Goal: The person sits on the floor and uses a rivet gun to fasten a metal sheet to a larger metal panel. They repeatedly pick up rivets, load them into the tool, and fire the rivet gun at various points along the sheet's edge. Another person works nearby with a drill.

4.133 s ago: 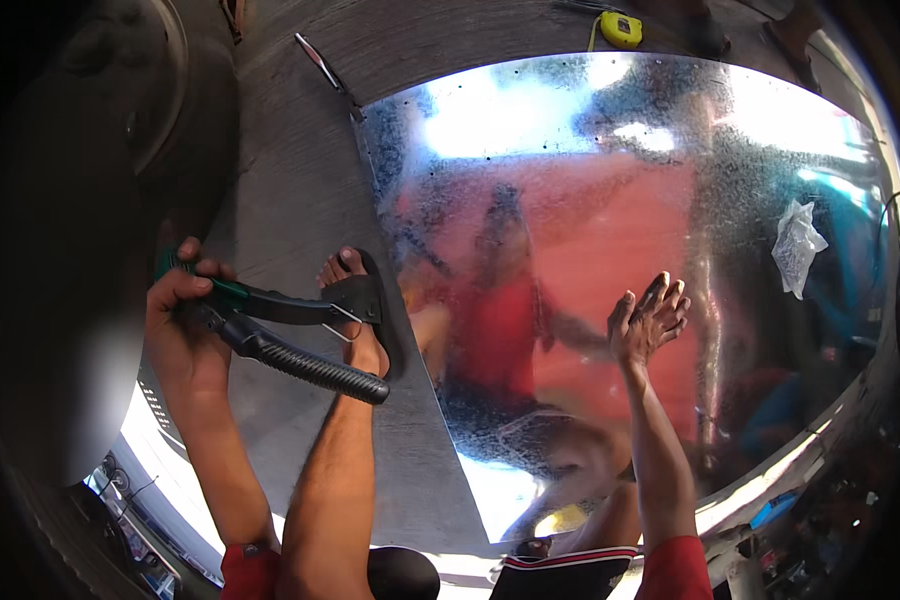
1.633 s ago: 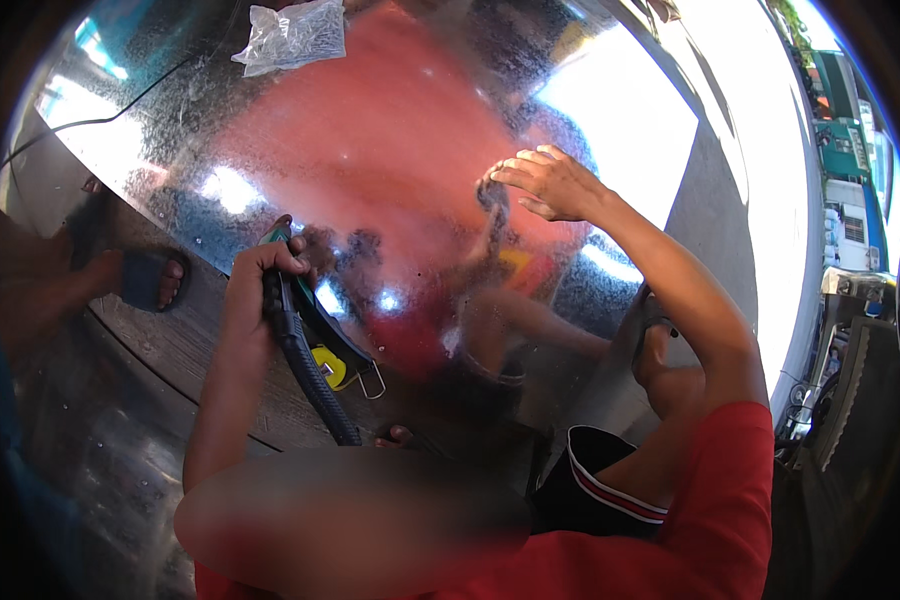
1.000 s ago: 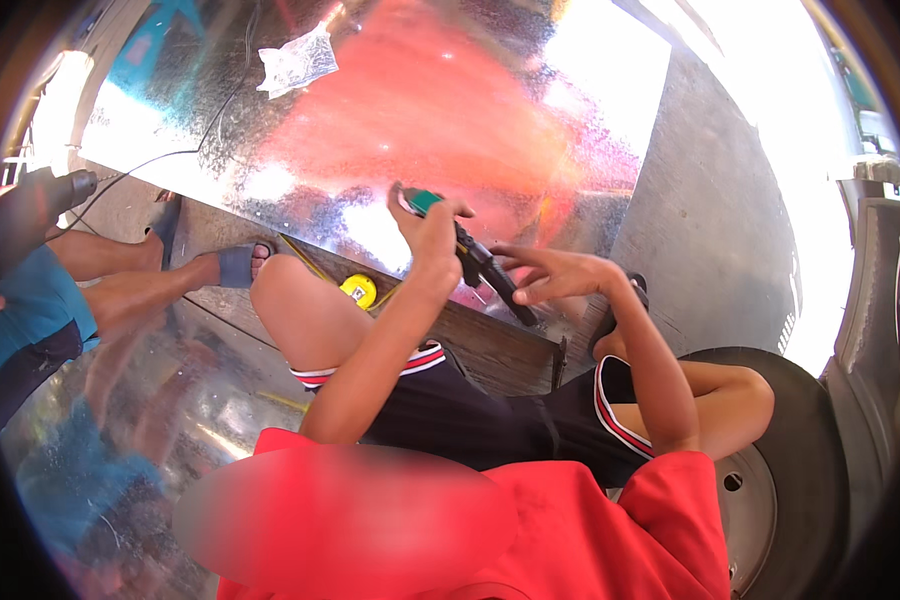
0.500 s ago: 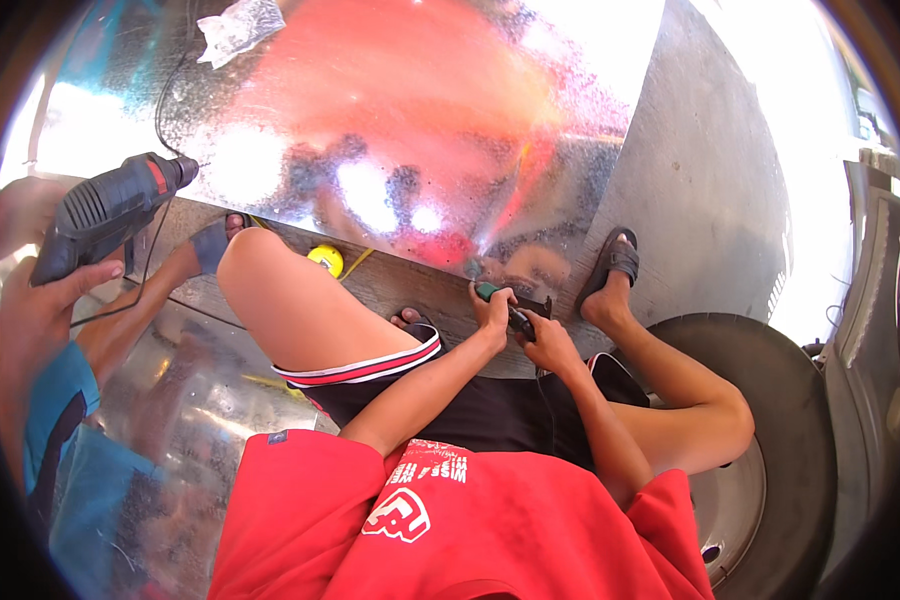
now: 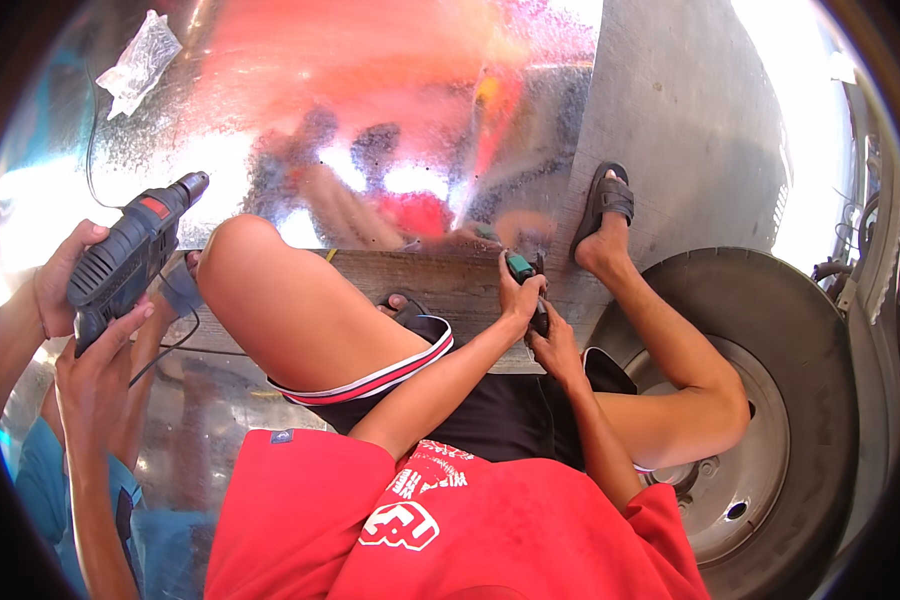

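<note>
Both my hands are closed round a small green and black corded power tool, which looks like an angle grinder (image 5: pixel 520 268). My left hand (image 5: pixel 520 298) wraps its green front part, and my right hand (image 5: pixel 557 345) grips the black rear body. The tool's front is at the near edge of a shiny metal sheet (image 5: pixel 420 120), close to its right corner. Whether it touches the sheet I cannot tell, and its working end is mostly hidden. My bent legs are on either side of the tool.
At left a co-worker's two hands hold a black drill (image 5: pixel 125 255) with a red patch, pointing over the sheet. A crumpled clear plastic bag (image 5: pixel 142 62) lies on the sheet. A large tyre (image 5: pixel 815 400) with its wheel is beside my right leg, near a grey panel (image 5: pixel 885 260).
My view has shifted. The grinder has turned more upright in my hands. The co-worker's drill has tilted upward, with both hands now on it. The yellow tape measure has gone out of sight.
</note>
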Tool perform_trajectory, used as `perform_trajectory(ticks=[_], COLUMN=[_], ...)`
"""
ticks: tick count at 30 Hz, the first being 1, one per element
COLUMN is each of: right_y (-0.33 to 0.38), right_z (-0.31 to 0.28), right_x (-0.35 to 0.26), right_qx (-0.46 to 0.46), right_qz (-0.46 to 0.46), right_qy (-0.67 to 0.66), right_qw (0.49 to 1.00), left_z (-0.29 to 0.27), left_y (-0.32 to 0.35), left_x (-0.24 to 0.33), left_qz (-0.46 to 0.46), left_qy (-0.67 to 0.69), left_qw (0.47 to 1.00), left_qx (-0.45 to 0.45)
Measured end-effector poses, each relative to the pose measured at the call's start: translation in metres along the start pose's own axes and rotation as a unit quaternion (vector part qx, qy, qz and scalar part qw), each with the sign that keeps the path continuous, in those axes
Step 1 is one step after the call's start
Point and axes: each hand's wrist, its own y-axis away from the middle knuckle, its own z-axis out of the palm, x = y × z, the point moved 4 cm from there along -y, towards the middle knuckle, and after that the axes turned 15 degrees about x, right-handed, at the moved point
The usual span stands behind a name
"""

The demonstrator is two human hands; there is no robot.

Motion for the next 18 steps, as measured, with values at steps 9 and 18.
perform_trajectory(ticks=[9,18], right_y=[0.003,-0.003], right_z=[-0.001,-0.003], right_x=[0.007,0.019], right_qx=[0.015,0.021], right_qz=[0.018,0.033], right_qy=[0.011,-0.004], right_qw=[1.000,0.999], left_z=[0.007,0.025], left_y=[0.000,-0.017], left_x=[-0.014,-0.036], left_qz=[-0.028,0.025], left_qy=[0.001,-0.078], left_qw=[0.999,0.996], left_qx=[-0.042,-0.042])
